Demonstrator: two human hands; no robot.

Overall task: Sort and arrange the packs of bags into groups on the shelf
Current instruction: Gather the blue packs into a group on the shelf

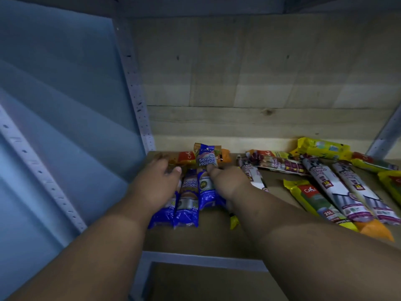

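Both hands are reaching onto the shelf [217, 237] at its left end, where the blue packs [187, 205] are lying side by side, lengthwise toward the back wall [260, 83]. The left hand [156, 181] is lying flat over the leftmost blue pack, its grip relaxed, fingers spread and nearly straight, closing on nothing. Just beyond its fingertips an orange-and-red pack [186, 158] is lying crosswise near the wall.

The right hand [230, 181] is sitting just beside the left, at the right edge of the blue group. Its grip is pinching the lower end of a raised blue pack [206, 157], which is standing tilted up above the flat ones, label facing the camera. The fingers under that pack are mostly hidden, so how tightly they are closing cannot be told.

To the right of the right forearm, white-and-purple drawstring packs [327, 181] are lying at slants, well apart from both hands. A yellow-and-green pack [312, 198] is lying among them, and another yellow pack [323, 147] is resting near the wall. A small yellow corner [234, 221] is showing from under the right wrist.
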